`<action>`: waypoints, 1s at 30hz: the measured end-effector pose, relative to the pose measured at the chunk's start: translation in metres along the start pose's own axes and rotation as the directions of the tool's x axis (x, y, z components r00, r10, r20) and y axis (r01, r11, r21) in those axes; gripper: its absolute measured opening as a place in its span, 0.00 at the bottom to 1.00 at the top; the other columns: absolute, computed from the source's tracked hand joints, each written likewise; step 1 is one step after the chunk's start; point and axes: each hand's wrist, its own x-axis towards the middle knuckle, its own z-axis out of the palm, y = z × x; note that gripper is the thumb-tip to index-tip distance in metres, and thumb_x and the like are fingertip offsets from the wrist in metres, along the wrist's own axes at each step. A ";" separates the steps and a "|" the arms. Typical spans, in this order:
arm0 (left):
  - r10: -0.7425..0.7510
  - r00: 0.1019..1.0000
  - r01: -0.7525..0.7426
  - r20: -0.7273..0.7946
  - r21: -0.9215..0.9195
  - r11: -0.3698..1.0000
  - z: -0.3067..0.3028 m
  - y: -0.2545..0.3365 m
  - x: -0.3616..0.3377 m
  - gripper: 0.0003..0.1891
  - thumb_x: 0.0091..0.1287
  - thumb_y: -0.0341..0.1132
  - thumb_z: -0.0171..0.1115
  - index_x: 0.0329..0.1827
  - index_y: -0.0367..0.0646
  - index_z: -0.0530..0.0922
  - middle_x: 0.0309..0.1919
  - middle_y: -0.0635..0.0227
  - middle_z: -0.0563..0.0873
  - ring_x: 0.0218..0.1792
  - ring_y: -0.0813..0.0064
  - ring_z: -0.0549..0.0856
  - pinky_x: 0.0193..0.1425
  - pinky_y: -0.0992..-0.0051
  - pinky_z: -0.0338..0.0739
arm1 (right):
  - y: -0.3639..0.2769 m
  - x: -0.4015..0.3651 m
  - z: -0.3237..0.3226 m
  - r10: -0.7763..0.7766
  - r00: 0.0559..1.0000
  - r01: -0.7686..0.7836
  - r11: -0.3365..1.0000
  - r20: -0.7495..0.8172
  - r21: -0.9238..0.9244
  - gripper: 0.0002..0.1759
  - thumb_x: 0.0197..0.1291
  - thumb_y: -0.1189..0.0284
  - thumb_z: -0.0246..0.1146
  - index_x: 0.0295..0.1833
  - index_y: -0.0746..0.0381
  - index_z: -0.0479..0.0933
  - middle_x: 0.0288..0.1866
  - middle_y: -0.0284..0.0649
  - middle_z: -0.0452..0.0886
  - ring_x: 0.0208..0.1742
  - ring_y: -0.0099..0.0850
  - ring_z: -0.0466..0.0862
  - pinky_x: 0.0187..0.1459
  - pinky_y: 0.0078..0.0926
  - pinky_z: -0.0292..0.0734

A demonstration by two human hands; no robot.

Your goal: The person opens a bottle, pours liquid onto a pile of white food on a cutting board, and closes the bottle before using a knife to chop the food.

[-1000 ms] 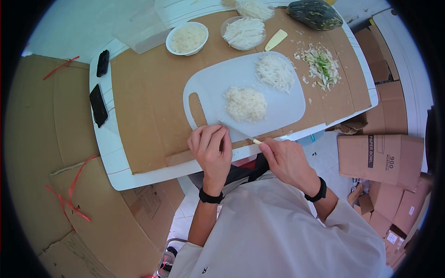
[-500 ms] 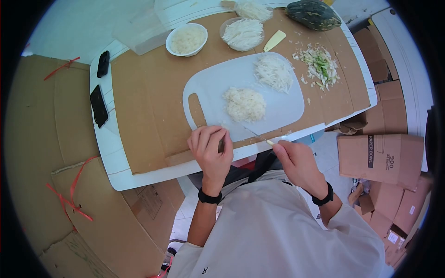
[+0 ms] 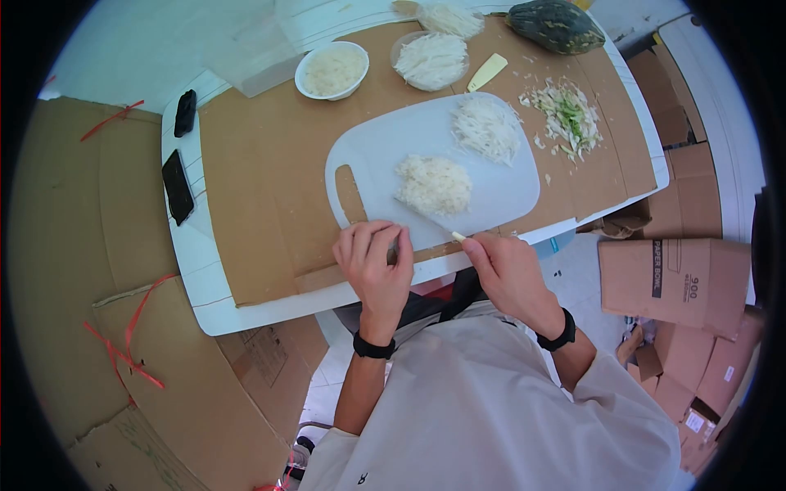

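Note:
My left hand (image 3: 374, 266) has its fingers curled over the near left corner of the white cutting board (image 3: 360, 146), beside the handle slot. In my right hand (image 3: 509, 274) is a small knife (image 3: 457, 236), gripped by its pale handle. The thin blade points left and away, along the near edge of a pile of finely chopped white pieces (image 3: 434, 185). Its tip is hard to make out against the pile. Farther back on the board lies a heap of white shreds (image 3: 486, 129), apart from the chopped pile.
Behind the board stand a white bowl (image 3: 332, 71) of chopped pieces, a clear bowl (image 3: 431, 61) of shreds, a pale yellow blade cover (image 3: 488, 72) and a dark green squash (image 3: 556, 26). Peelings (image 3: 565, 119) lie right. A phone (image 3: 177, 187) rests left; cardboard boxes (image 3: 675, 282) stand right.
My right hand has moved left with the knife, bringing the blade against the near side of the chopped pile. My left hand has stayed at the board's corner.

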 end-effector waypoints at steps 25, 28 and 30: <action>-0.010 1.000 0.009 0.020 0.060 0.998 -0.001 -0.001 -0.003 0.08 0.67 0.25 0.81 0.46 0.43 0.92 0.49 0.68 0.93 0.54 0.58 0.87 0.62 0.58 0.76 | 0.002 -0.018 0.014 -0.023 0.998 0.010 0.977 0.056 0.215 0.22 0.91 0.62 0.56 0.41 0.65 0.81 0.28 0.57 0.85 0.34 0.66 0.86 0.37 0.62 0.77; 0.001 1.000 -0.003 0.029 0.064 0.998 -0.002 -0.001 -0.002 0.08 0.66 0.25 0.81 0.46 0.44 0.92 0.48 0.69 0.93 0.53 0.59 0.87 0.61 0.58 0.75 | -0.002 -0.021 0.018 -0.047 0.998 0.035 0.975 0.050 0.220 0.22 0.91 0.62 0.56 0.42 0.64 0.80 0.27 0.57 0.84 0.33 0.66 0.86 0.36 0.62 0.77; 0.002 0.999 -0.004 0.032 0.068 0.998 -0.002 -0.001 -0.002 0.08 0.66 0.24 0.81 0.45 0.44 0.92 0.48 0.69 0.92 0.53 0.59 0.87 0.60 0.58 0.75 | -0.004 -0.022 0.021 -0.050 0.997 0.037 0.977 0.055 0.212 0.21 0.91 0.62 0.56 0.42 0.64 0.80 0.26 0.56 0.84 0.32 0.65 0.86 0.36 0.62 0.77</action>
